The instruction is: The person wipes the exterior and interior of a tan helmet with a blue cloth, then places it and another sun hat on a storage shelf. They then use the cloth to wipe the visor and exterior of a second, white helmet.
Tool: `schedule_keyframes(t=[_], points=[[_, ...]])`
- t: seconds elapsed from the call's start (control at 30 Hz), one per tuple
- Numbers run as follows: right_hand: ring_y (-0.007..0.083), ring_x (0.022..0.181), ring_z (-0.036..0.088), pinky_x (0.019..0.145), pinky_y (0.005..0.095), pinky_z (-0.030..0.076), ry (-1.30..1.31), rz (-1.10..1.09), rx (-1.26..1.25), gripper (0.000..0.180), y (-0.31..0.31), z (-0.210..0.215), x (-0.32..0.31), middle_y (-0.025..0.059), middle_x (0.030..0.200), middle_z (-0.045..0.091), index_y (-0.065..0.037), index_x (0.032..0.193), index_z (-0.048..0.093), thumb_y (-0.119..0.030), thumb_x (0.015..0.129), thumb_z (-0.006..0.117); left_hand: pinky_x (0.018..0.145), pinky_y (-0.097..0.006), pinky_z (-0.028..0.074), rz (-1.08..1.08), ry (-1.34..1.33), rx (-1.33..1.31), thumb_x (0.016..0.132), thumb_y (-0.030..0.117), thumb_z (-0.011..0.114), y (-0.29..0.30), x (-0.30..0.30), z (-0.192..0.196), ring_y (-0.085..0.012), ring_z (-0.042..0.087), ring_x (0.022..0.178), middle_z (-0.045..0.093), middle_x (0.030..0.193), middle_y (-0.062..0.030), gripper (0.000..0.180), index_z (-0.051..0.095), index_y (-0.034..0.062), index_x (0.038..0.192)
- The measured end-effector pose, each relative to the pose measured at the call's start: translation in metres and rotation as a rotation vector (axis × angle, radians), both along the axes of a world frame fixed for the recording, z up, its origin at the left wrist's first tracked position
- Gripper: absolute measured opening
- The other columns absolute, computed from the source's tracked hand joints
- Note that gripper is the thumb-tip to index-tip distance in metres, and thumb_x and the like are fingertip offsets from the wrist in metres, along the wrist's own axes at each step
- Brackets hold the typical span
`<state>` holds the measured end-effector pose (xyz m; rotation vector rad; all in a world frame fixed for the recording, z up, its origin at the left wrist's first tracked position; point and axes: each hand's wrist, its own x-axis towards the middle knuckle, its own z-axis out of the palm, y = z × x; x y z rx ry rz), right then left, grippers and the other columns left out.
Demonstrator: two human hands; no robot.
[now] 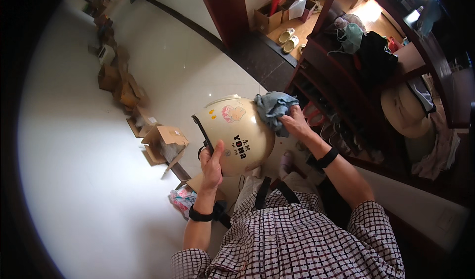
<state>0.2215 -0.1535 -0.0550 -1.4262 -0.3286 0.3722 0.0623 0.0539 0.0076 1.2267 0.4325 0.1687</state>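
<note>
A cream-coloured helmet (252, 135) with small stickers and dark lettering is held up in front of my body. My left hand (212, 167) grips its lower left rim, the thumb lying on the outer shell and the other fingers partly hidden behind the edge. Against the helmet's upper right side, my right hand (295, 123) presses a bunched grey-blue cloth (275, 108), fingers closed round it. The helmet's black-trimmed opening faces left, and its inside cannot be seen.
Several open cardboard boxes (166, 141) line the pale floor at left. A plastic bag (183, 200) lies beside my left forearm. On the right stands a dark wooden shelf unit (341, 73) with shoes, a mask and a second cream helmet (403, 110). Pale clogs (290, 42) sit past the doorway.
</note>
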Motion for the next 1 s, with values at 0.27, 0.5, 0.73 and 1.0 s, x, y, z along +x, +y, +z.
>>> schedule_keyframes(t=[0.27,0.5,0.73,1.0], points=[[0.0282,0.102,0.052,0.082,0.0434,0.039,-0.859,0.024,-0.602,0.038,0.062,0.091,-0.046,0.0103,0.097,0.061,-0.011,0.096,0.064,-0.019,0.059,0.069,0.087,-0.029,0.047,-0.041,0.196,-0.016,0.098,0.034,0.04,0.02,0.024,-0.034,-0.0161,0.058,0.101,0.06,0.113,-0.0122,0.043,0.053,-0.0021,0.119],[0.0287,0.116,0.048,0.088,0.0482,0.035,-0.992,-0.067,-0.422,0.044,0.057,0.061,-0.119,0.0082,0.111,0.058,-0.011,0.104,0.062,-0.017,0.06,0.069,0.093,-0.04,0.046,-0.244,0.028,-0.805,0.097,0.038,0.037,0.031,0.045,-0.012,-0.0274,0.056,0.109,0.054,0.124,-0.0157,0.049,0.042,0.0019,0.13],[0.0292,0.112,0.05,0.09,0.0451,0.033,-0.845,-0.203,-0.372,0.039,0.058,0.104,-0.074,0.0103,0.112,0.058,-0.011,0.103,0.063,-0.022,0.066,0.069,0.102,-0.042,0.037,-0.191,-0.021,-0.539,0.097,0.045,0.031,0.004,0.047,0.009,-0.0278,0.047,0.12,0.045,0.133,-0.0137,0.056,0.032,0.0057,0.137],[0.0297,0.1,0.054,0.083,0.046,0.036,-0.954,-0.029,-0.59,0.033,0.081,0.109,-0.071,0.01,0.101,0.059,-0.009,0.09,0.064,-0.021,0.06,0.071,0.108,-0.042,0.03,-0.147,-0.198,-0.592,0.095,0.049,0.032,0.008,0.034,-0.002,-0.0285,0.039,0.128,0.036,0.142,-0.0116,0.062,0.024,0.0094,0.142]])
